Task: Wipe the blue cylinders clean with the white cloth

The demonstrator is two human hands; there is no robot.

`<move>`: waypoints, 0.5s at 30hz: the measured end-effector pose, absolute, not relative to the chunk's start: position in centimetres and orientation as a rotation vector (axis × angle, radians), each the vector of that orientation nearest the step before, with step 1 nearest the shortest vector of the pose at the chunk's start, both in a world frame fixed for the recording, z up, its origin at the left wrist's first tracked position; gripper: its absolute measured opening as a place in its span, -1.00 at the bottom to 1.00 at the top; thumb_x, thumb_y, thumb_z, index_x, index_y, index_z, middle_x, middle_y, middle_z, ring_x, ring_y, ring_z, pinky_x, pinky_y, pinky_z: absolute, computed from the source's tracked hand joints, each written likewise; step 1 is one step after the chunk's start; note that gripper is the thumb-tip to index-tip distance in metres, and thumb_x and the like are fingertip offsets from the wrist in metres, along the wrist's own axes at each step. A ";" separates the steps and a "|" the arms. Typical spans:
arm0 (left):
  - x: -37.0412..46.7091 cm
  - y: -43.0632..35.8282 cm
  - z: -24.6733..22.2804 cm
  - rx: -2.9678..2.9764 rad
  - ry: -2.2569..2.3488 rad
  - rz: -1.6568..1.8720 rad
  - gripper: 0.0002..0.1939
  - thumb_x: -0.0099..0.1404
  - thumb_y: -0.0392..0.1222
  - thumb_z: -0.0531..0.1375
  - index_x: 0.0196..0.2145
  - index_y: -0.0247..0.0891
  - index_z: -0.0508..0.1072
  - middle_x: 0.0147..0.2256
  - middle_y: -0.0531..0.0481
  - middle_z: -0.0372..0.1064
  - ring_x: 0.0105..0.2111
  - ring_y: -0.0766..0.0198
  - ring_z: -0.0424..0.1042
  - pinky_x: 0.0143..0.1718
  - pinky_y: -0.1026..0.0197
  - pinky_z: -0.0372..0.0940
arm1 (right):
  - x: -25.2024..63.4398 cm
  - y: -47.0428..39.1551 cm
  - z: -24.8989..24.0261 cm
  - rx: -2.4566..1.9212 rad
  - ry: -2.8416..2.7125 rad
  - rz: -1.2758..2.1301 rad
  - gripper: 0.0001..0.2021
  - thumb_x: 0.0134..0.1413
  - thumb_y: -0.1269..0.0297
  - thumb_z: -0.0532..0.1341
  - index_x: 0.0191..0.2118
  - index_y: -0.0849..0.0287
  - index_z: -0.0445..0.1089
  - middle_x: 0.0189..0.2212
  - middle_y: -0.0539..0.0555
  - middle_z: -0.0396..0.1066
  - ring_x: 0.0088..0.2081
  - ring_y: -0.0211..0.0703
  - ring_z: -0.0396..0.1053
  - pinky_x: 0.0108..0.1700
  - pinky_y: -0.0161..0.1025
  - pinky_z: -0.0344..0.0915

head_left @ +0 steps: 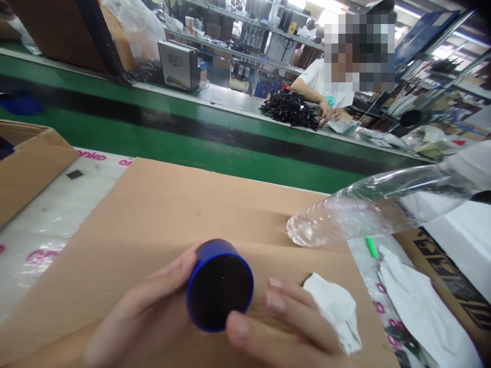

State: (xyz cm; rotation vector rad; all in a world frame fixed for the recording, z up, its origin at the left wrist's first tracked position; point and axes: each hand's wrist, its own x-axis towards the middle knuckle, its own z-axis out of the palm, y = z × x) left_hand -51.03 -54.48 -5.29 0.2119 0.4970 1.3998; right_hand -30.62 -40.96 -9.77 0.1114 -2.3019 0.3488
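Note:
A short blue cylinder [220, 291] with a flat black round face is tilted toward me over a sheet of brown cardboard [164, 209]. My left hand [153, 296] grips it from the left side, fingers wrapped behind it. On the other side is my right hand [291, 327], slightly blurred, with thumb and fingers apart. Its thumb tip is at the lower right rim of the cylinder; whether it touches cannot be told. A crumpled white cloth [335, 309] shows just behind the right hand, which partly hides it.
A clear plastic bottle [356, 209] leans in from the right. An open carton [34, 163] stands at left. Beyond runs a green conveyor belt [184, 138]. Across it, a person [322, 87] works beside a pile of black cables [289, 108]. White tissue [418, 301] lies at right.

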 end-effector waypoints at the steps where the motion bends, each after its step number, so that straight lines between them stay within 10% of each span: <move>1: -51.1 -54.6 -5.5 0.217 0.496 1.406 -0.77 0.51 0.10 0.43 0.00 0.04 0.81 -0.05 0.10 0.76 0.08 0.17 0.66 0.16 0.32 0.44 | -30.2 -40.4 -8.7 0.063 -2.331 0.437 -0.85 0.50 0.10 0.36 0.08 -0.23 0.63 0.01 -0.11 0.77 0.25 -0.01 0.64 0.29 -0.16 0.64; 15: -50.7 -54.5 -5.4 0.151 0.593 1.450 -0.72 0.50 0.06 0.44 0.05 -0.08 0.78 0.10 -0.09 0.69 -0.13 0.15 0.61 -0.14 0.23 0.51 | -35.5 -40.4 -4.9 -0.407 -2.367 1.035 -0.12 0.12 -0.04 0.60 0.49 -0.11 0.33 0.53 0.24 0.31 0.59 0.45 0.16 0.50 0.42 0.32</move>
